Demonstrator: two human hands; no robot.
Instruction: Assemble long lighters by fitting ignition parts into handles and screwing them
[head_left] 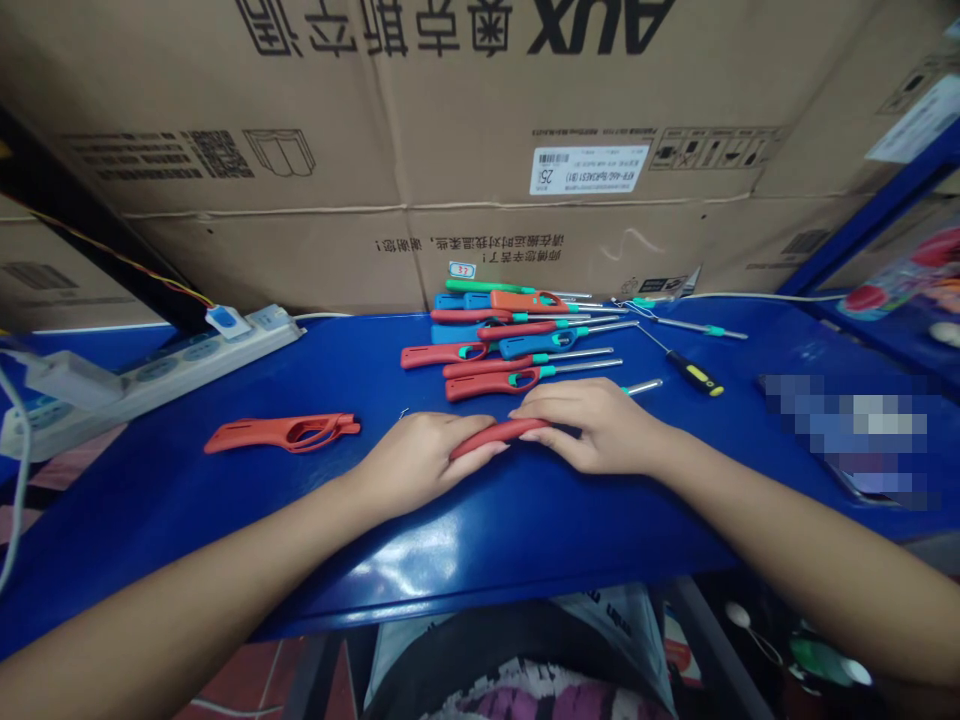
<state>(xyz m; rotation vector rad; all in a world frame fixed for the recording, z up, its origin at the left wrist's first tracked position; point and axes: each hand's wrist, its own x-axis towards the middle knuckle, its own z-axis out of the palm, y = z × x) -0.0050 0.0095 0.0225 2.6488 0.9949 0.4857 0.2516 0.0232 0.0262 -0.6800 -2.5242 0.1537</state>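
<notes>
A red long-nosed lighter (pixel 499 433) is held level between my two hands, just above the blue surface. My left hand (pixel 420 458) pinches the handle's left end between thumb and fingers. On its right part, my right hand (pixel 596 425) closes with thumb and fingertips. A metal tube with a teal collar (pixel 645 387) shows beyond my right hand; whether it belongs to this lighter I cannot tell. Left of my left hand lies an orange-red lighter handle (pixel 262 434) with no metal tube showing. Behind my hands is a pile of lighters (pixel 491 384) in red, blue, orange and green.
A screwdriver (pixel 694 372) with a black and yellow handle lies right of the pile, near a loose metal tube (pixel 701 327). At the left is a power strip (pixel 202 350) with cables. A large cardboard box (pixel 450 120) stands behind the blue shelf (pixel 360 570). A blurred-out item (pixel 855 430) lies at right.
</notes>
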